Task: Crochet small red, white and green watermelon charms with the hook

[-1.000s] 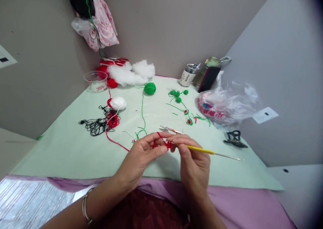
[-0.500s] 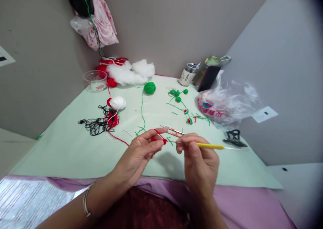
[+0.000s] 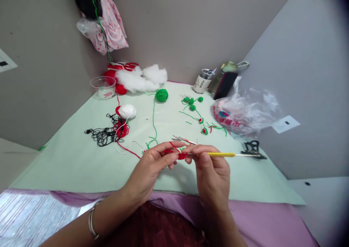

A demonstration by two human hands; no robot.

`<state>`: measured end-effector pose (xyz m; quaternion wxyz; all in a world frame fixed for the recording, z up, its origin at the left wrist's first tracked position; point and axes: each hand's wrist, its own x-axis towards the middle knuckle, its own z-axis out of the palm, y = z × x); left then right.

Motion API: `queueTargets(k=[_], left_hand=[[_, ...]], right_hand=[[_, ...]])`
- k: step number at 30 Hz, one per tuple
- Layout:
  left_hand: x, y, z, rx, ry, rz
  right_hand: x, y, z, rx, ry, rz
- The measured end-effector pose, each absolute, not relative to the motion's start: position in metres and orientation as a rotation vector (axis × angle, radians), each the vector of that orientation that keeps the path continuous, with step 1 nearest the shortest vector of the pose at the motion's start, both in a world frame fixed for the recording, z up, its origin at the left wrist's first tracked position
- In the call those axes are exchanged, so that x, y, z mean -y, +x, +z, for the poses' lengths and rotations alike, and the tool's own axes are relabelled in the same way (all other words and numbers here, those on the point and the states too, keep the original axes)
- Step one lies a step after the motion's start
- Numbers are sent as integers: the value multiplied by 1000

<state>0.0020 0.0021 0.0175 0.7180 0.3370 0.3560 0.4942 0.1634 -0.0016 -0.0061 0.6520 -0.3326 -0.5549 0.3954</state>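
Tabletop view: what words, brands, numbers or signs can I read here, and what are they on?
"超市": red print on the crinkled translucent plastic bag; the characters before it are too distorted to read.
Dark vertical characters on the cylindrical white-labelled jar: too small to read surely.
Red lettering on the round clear plastic tub: too blurred to read.
No number is legible.

Room: pale green tabletop (image 3: 68, 167) open at front left; lane between round green yarn ball (image 3: 161, 95) and small green balls (image 3: 192, 108) | Obstacles: thin red yarn strand (image 3: 127, 151) reaching left from left hand (image 3: 149, 167); yellow-handled metal hook (image 3: 221, 154) jutting right from right hand (image 3: 214, 176); slim silver-orange metal tool (image 3: 188, 141) just beyond both
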Motion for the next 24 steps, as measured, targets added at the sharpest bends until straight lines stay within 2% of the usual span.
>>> queueTargets(k=[5, 11, 14, 16, 18, 21, 24], left_hand=[[-3, 0, 13, -864, 795, 1163], [-3, 0, 8, -875, 786, 1191], [-3, 2, 10, -773, 649, 1131], [-4, 2, 10, -698, 533, 1045], [-6, 1, 9, -666, 467, 996], [-6, 0, 9, -693, 482, 1019], [-3, 2, 11, -706, 552, 1038]], right_hand=[[7, 167, -1, 1386, -788, 758], [13, 167, -11, 1881, -824, 118], [12, 164, -19, 1927, -889, -99], [12, 164, -20, 1838, -918, -21], [11, 165, -17, 1660, -906, 189], [7, 166, -10, 1425, -842, 516], [3, 166, -7, 1414, -821, 680]])
